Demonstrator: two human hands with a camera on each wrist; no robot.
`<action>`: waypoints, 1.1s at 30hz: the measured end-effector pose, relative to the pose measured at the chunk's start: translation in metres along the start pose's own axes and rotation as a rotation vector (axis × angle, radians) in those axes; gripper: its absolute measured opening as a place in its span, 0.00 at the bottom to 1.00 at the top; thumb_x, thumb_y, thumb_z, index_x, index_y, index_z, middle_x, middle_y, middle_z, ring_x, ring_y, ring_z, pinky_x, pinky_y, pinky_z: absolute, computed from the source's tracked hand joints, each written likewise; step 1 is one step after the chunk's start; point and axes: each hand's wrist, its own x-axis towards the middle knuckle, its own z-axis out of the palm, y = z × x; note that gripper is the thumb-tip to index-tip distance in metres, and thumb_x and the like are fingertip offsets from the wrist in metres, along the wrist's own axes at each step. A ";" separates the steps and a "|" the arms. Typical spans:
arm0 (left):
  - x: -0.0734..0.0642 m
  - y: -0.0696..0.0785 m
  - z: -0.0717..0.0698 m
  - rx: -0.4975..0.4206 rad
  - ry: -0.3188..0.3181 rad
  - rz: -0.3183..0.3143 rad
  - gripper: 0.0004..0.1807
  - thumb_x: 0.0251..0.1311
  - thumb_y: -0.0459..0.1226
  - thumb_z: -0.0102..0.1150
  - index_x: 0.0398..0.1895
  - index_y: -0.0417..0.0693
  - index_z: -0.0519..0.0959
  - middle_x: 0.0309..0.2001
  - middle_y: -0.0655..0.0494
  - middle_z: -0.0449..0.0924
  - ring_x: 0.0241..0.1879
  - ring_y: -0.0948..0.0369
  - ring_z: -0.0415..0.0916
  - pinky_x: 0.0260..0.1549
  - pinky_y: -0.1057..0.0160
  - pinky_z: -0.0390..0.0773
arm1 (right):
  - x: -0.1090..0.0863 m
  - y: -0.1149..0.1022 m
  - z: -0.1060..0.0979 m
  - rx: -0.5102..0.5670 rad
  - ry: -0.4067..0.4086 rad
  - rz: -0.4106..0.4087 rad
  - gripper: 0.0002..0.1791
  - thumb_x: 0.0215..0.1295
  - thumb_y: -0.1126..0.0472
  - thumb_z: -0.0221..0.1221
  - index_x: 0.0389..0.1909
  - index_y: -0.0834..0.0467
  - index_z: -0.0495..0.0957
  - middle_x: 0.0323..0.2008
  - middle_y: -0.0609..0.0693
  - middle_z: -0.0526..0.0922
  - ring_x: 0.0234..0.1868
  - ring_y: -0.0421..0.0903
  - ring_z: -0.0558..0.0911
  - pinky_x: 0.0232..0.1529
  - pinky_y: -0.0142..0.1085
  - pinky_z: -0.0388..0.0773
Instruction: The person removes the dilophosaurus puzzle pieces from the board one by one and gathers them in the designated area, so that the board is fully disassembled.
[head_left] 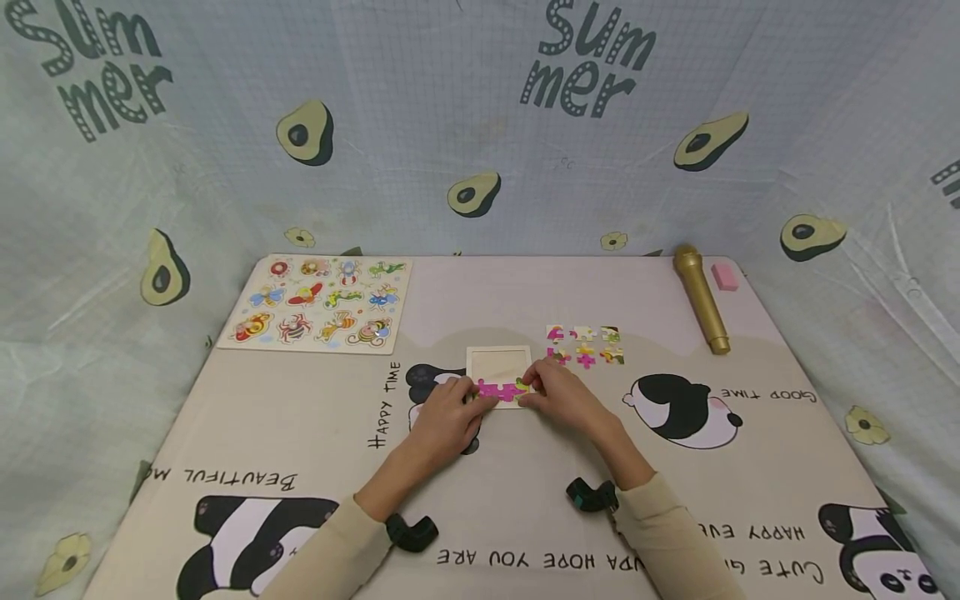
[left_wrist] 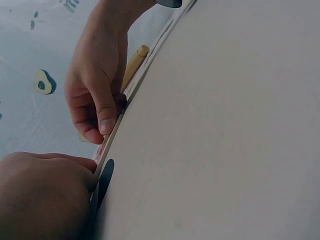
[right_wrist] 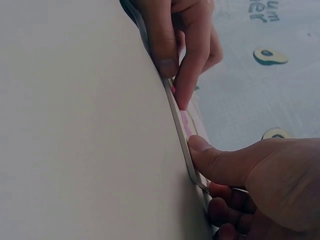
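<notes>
A small pale puzzle tray (head_left: 498,365) lies mid-table, with a row of joined pink jigsaw pieces (head_left: 498,391) along its near side. My left hand (head_left: 447,414) holds the tray's near left corner, its thumb along the front rim. At the near right corner my right hand (head_left: 564,398) grips the tray by its edge, fingertips close to the row's right end. In the right wrist view the right thumb (right_wrist: 202,145) presses on the rim while the other fingers curl beside the corner. Loose jigsaw pieces (head_left: 585,361) lie in two rows just beyond the right hand.
A board with several insect pictures (head_left: 318,304) lies at the back left. Toward the back right are a gold microphone (head_left: 702,300) and a pink block (head_left: 725,277). The tablecloth carries printed pandas and lettering. A patterned curtain (head_left: 397,108) hangs behind the table.
</notes>
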 end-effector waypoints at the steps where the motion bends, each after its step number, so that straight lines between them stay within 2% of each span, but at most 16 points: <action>1: 0.000 0.000 0.000 0.002 0.001 0.000 0.13 0.64 0.36 0.63 0.51 0.56 0.86 0.40 0.53 0.74 0.41 0.56 0.72 0.41 0.57 0.74 | 0.000 0.000 0.000 0.001 0.004 -0.005 0.15 0.62 0.58 0.69 0.44 0.61 0.78 0.35 0.50 0.72 0.36 0.44 0.71 0.39 0.36 0.69; 11: -0.001 -0.001 0.001 0.007 0.032 0.018 0.13 0.63 0.36 0.63 0.50 0.57 0.86 0.39 0.54 0.74 0.39 0.57 0.72 0.39 0.57 0.73 | -0.001 -0.001 0.000 0.007 0.028 -0.025 0.15 0.60 0.59 0.70 0.43 0.61 0.77 0.35 0.51 0.74 0.36 0.44 0.72 0.39 0.36 0.70; 21: 0.000 0.001 0.000 0.037 -0.001 0.003 0.14 0.65 0.38 0.62 0.52 0.59 0.86 0.41 0.53 0.76 0.41 0.56 0.73 0.41 0.56 0.75 | -0.001 -0.001 0.000 0.063 0.045 -0.015 0.12 0.61 0.60 0.69 0.42 0.60 0.78 0.33 0.50 0.79 0.34 0.42 0.75 0.37 0.33 0.74; 33: 0.000 0.001 0.000 0.045 -0.024 -0.001 0.14 0.67 0.38 0.61 0.53 0.58 0.86 0.41 0.52 0.76 0.41 0.56 0.73 0.42 0.58 0.75 | -0.002 0.001 0.003 0.075 0.069 -0.031 0.12 0.64 0.60 0.66 0.45 0.60 0.79 0.31 0.48 0.78 0.32 0.41 0.74 0.34 0.30 0.72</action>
